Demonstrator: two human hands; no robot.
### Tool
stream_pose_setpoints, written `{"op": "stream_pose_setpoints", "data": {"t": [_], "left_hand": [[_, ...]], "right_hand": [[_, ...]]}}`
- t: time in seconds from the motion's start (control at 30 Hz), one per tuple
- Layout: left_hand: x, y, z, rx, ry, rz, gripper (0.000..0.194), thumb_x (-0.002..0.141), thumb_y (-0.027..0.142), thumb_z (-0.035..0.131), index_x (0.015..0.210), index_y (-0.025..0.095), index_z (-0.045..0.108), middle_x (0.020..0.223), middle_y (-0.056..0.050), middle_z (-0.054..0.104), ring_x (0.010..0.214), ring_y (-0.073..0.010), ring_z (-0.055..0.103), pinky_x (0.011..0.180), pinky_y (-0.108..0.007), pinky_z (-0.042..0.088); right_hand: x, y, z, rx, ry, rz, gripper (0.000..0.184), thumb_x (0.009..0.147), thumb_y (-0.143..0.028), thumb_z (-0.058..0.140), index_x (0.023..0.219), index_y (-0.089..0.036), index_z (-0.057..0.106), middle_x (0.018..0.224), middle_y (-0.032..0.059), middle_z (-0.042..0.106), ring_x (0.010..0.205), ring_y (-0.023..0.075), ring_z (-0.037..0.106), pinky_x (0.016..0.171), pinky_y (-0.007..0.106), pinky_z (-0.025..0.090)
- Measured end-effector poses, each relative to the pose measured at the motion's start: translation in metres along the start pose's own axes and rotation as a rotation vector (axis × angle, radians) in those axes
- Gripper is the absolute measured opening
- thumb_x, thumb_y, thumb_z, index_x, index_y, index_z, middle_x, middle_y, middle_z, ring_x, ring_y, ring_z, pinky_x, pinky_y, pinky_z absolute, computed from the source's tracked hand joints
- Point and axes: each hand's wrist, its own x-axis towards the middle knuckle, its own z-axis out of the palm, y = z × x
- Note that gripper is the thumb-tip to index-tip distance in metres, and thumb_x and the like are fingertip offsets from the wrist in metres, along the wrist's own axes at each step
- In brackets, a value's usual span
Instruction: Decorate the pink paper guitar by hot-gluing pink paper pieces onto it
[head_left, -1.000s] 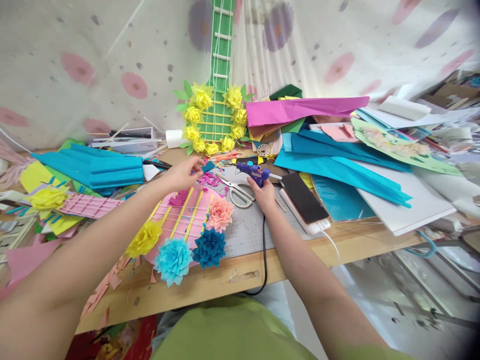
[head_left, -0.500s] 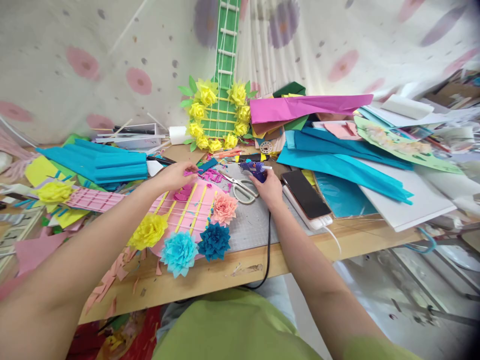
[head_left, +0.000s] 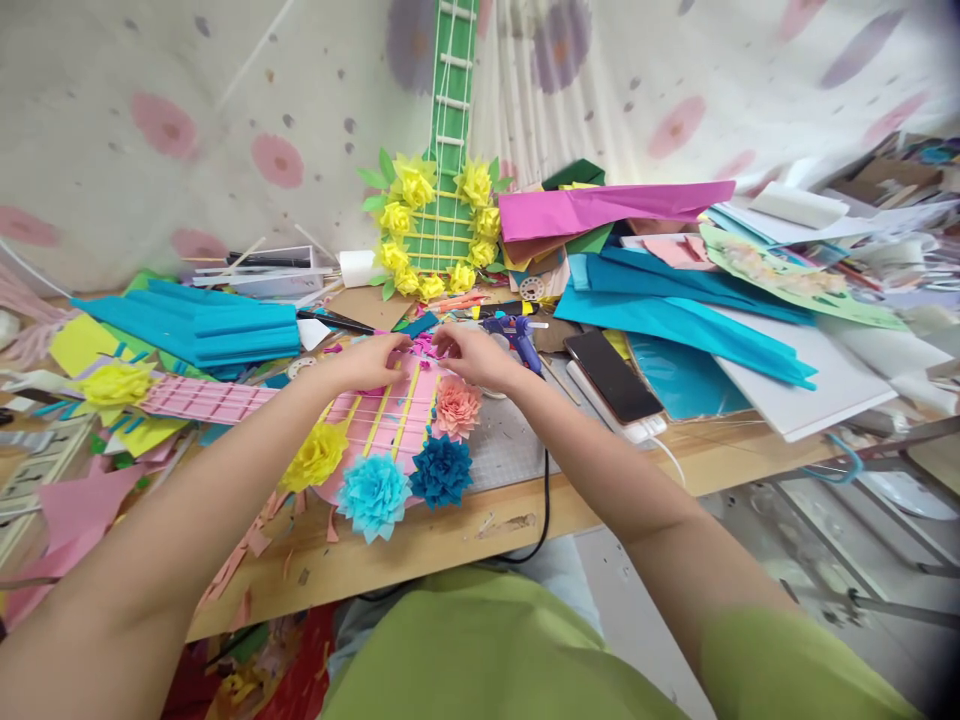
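Over the pink guitar (head_left: 391, 432), my left hand (head_left: 375, 362) and right hand (head_left: 477, 357) curl; holding what, I can't tell.
Probably light, its flowers (head_left: 374, 497) crushable: best gripped by the rim.

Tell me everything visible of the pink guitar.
The pink guitar looks papery, lies face up, neck pointing left. Yellow strips and pale strings cross its body. A yellow flower, light-blue flower, dark-blue flower and salmon flower edge the near and right sides. The left hand and right hand are at its far edge; contact unclear.
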Motion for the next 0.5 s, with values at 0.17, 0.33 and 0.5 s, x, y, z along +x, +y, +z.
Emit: {"op": "stream_pose_setpoints", "data": {"t": [0.17, 0.33, 0.5], "left_hand": [[0.003, -0.007, 0.008, 0.015, 0.012, 0.053, 0.063, 0.073, 0.031, 0.059, 0.133, 0.014, 0.048, 0.132, -0.013, 0.06, 0.116, -0.0264, 0.06, 0.097, -0.033, 0.046], [0.004, -0.006, 0.009, 0.03, 0.011, 0.013, 0.064, 0.072, 0.032, 0.06, 0.133, 0.017, 0.048, 0.129, -0.011, 0.061, 0.111, -0.0264, 0.062, 0.092, -0.033, 0.048], [0.003, -0.001, 0.006, 0.056, -0.006, -0.014, 0.061, 0.073, 0.031, 0.061, 0.131, 0.017, 0.049, 0.127, -0.011, 0.063, 0.11, -0.0255, 0.062, 0.09, -0.032, 0.048]], "right_hand": [[0.018, 0.004, 0.008, -0.144, -0.135, -0.088, 0.028, 0.074, -0.012, 0.064, 0.102, -0.018, 0.061, 0.095, 0.0035, 0.068, 0.077, 0.0135, 0.058, 0.069, 0.025, 0.041], [0.02, 0.0, 0.008, -0.25, -0.199, -0.134, 0.034, 0.076, -0.01, 0.061, 0.11, -0.016, 0.059, 0.099, 0.0052, 0.069, 0.082, 0.0143, 0.058, 0.071, 0.024, 0.04], [0.023, -0.005, 0.008, -0.342, -0.226, -0.138, 0.031, 0.079, -0.008, 0.057, 0.108, -0.017, 0.06, 0.097, 0.0041, 0.07, 0.083, 0.0148, 0.059, 0.072, 0.025, 0.037]]}}
